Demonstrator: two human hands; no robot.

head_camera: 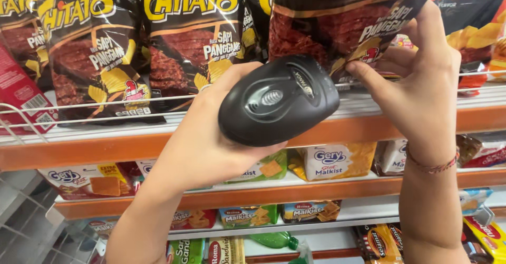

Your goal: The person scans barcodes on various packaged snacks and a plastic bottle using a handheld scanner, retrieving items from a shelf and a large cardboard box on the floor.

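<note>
Barcode scanner (278,99), black handheld, sits in the left hand (211,142), fingers wrapped round its grip from below, head angled up toward the bag ahead, likely to face its window at the print. Right hand (421,79) pinches the lower edge of a dark chip bag (337,16) on the top shelf (105,145), thumb and fingers clamped on the foil, tilting the bag forward so its face is flat to the scanner. Wire rail (79,106) keeps the neighbouring chip bags (190,37) upright. Cracker packs (329,161) sit one shelf down, untouched. Woven bracelet (432,165) on the right wrist.
</note>
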